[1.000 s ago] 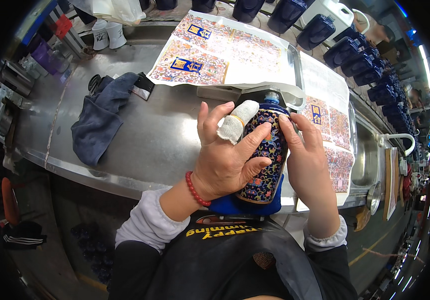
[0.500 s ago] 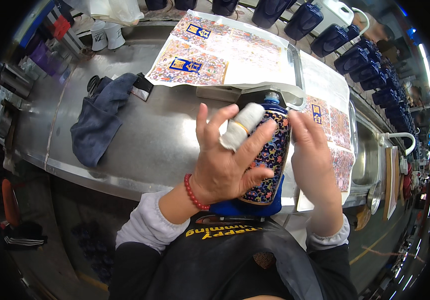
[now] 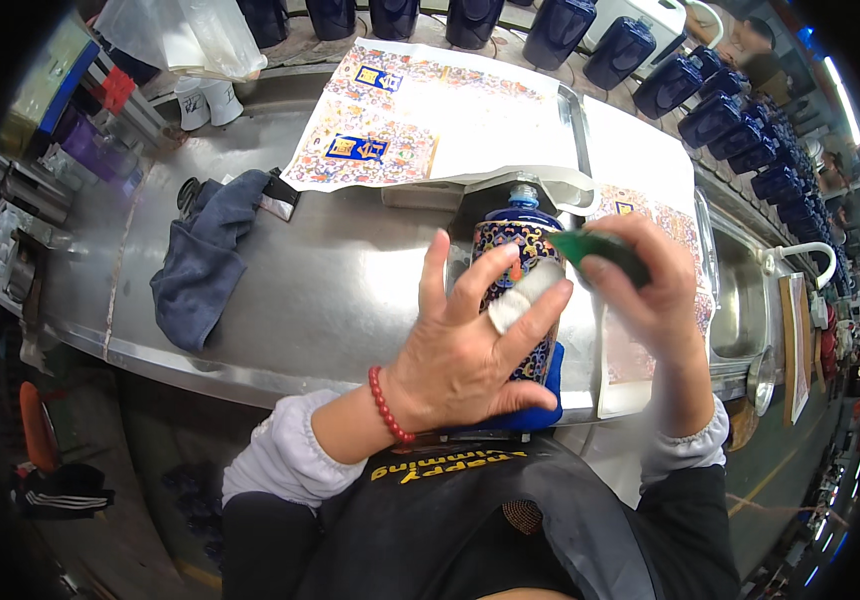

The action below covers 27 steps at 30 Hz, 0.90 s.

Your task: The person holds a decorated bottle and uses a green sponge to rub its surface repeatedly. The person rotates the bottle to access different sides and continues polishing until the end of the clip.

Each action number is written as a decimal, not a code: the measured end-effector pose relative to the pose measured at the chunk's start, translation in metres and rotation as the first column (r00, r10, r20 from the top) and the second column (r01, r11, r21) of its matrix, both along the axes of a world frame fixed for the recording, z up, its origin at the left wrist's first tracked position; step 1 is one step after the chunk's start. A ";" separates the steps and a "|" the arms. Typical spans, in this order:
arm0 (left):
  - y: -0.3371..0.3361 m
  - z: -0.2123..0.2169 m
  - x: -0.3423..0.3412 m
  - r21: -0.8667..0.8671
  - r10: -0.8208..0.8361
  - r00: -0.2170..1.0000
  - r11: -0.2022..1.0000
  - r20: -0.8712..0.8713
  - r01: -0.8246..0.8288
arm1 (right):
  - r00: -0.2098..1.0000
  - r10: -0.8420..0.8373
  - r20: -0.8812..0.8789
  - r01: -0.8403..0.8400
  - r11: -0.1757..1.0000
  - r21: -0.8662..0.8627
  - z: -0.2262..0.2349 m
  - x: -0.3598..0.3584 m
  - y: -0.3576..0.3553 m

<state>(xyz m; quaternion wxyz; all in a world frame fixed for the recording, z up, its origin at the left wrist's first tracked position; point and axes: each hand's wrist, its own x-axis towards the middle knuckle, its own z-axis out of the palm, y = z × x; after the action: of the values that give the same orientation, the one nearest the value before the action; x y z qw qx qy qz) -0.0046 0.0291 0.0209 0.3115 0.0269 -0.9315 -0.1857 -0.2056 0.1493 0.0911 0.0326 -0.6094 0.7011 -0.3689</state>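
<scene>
A dark blue bottle (image 3: 491, 238) with a colourful floral pattern lies tilted before me on a blue cloth (image 3: 553, 375), its neck pointing away. My left hand (image 3: 465, 345) rests on the patterned face, fingers spread; one finger is wrapped in white cloth, and a red bead bracelet circles the wrist. A green scraper (image 3: 588, 244), its kind not fully clear, is gripped in my right hand (image 3: 662, 278). The scraper's tip meets or nearly meets the bottle's upper right edge.
Printed floral sheets (image 3: 490, 115) cover the metal bench's far side. A grey-blue towel (image 3: 200, 265) lies to the left. Plain dark blue bottles (image 3: 560, 30) line the back and right. A sink (image 3: 740, 300) with a white tap (image 3: 822, 262) stands at right.
My right hand, formerly beside the bottle with no tool visible, now holds the green scraper at its upper edge. My left hand has shifted slightly right and down across the bottle.
</scene>
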 end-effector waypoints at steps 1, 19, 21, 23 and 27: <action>-0.006 0.001 -0.005 -0.012 -0.011 1.000 1.000 0.006 0.011 | 0.988 -0.088 0.127 0.088 0.996 0.007 -0.004 0.000 0.006; -0.026 -0.018 -0.007 0.093 0.146 0.989 0.985 -0.036 -0.142 | 0.986 -0.058 0.155 0.061 0.998 -0.015 -0.017 0.018 0.025; -0.026 -0.019 -0.007 0.195 0.184 0.981 0.966 -0.067 -0.168 | 0.974 -0.076 0.213 0.089 0.995 -0.055 -0.019 0.015 0.024; -0.026 -0.021 -0.007 0.223 0.194 0.978 0.959 -0.077 -0.172 | 0.988 -0.119 0.095 0.126 0.989 -0.076 -0.020 0.011 0.018; -0.025 -0.023 -0.009 0.231 0.151 0.987 0.963 -0.048 -0.136 | 0.944 -0.047 -0.328 0.022 0.997 -0.079 -0.021 0.008 0.001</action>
<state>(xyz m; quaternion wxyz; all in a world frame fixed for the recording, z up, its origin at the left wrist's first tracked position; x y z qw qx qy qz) -0.0139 0.0042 -0.0023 0.3493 0.1238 -0.8891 -0.2685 -0.1975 0.1499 0.0704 -0.1140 -0.6508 0.6931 -0.2882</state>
